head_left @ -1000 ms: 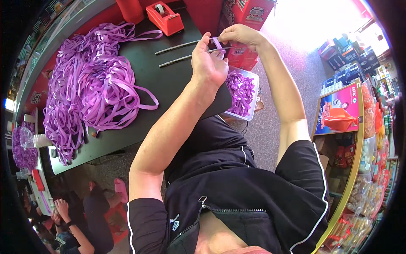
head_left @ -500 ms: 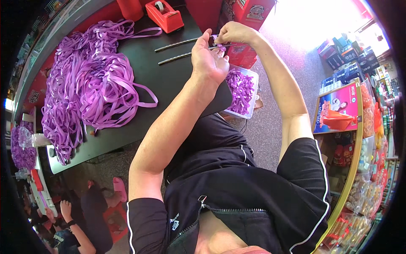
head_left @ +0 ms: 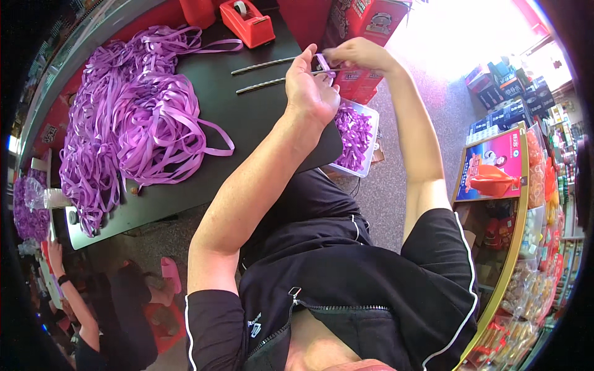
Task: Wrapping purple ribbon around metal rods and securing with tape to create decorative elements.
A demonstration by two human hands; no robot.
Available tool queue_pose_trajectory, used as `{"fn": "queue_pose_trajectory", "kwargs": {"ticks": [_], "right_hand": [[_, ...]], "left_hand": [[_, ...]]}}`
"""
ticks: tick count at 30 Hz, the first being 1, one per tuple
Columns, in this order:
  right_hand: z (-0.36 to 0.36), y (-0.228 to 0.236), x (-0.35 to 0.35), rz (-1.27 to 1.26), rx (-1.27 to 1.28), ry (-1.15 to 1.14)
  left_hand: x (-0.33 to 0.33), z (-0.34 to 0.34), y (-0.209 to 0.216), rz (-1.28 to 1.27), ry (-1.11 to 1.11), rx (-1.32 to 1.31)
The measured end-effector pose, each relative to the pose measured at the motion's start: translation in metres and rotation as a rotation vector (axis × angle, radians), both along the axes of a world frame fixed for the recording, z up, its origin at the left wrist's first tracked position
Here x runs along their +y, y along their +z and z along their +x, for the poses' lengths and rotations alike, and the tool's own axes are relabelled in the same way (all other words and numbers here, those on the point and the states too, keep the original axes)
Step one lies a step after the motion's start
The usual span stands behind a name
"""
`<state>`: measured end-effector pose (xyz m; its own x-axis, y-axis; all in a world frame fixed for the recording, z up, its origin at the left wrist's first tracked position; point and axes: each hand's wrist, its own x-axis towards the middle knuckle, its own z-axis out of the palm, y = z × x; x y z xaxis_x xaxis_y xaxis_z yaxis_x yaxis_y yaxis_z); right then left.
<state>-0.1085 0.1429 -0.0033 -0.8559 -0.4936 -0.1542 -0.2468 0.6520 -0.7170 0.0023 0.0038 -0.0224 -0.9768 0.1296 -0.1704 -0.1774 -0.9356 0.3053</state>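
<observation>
Two thin twisted metal rods (head_left: 263, 85) stick out over the dark table, their right ends by my hands. A short piece of purple ribbon (head_left: 322, 62) is looped at those ends. My left hand (head_left: 312, 93) is beside it, thumb raised and the other fingers curled in at the ribbon, seemingly gripping it. Just to the right, my right hand (head_left: 364, 54) is close to the ribbon; motion smears its fingertips, so its grip is unclear. A large heap of purple ribbon loops (head_left: 158, 133) lies on the table to the left.
Below my hands, a clear plastic bin (head_left: 371, 148) holds many short purple ribbon pieces. An orange-red tape dispenser (head_left: 249, 26) stands at the table's far side. Red boxes (head_left: 377, 21) are beyond my right hand. At lower left, another person's arm (head_left: 79, 309) reaches to a bench. Shelves of goods line the right.
My right hand has drawn slightly right, away from the ribbon, and its fingers are now blurred. My left hand stays by the rods. The other person's arm has moved left and up.
</observation>
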Motion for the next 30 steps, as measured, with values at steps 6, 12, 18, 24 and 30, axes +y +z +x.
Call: {"fn": "queue_pose_trajectory", "kwargs": {"ticks": [6,12,18,24,30], "right_hand": [[0.001,-0.075,0.033,-0.530,-0.231,-0.363],[0.011,-0.124,-0.017,-1.263,-0.865,-0.020],[0.009,-0.131,-0.021,-1.573,-1.205,0.299],[0.004,-0.139,-0.015,-1.557,-1.245,0.233],[0.004,-0.112,-0.002,-1.402,-1.043,0.037]], "left_hand": [[0.003,0.003,0.005,-0.058,-0.008,-0.034],[0.001,0.004,0.004,-0.020,-0.009,-0.004],[0.002,0.003,0.003,-0.037,-0.013,0.003],[0.001,0.002,0.002,-0.021,-0.024,0.021],[-0.001,0.002,0.002,-0.031,-0.028,0.005]]}}
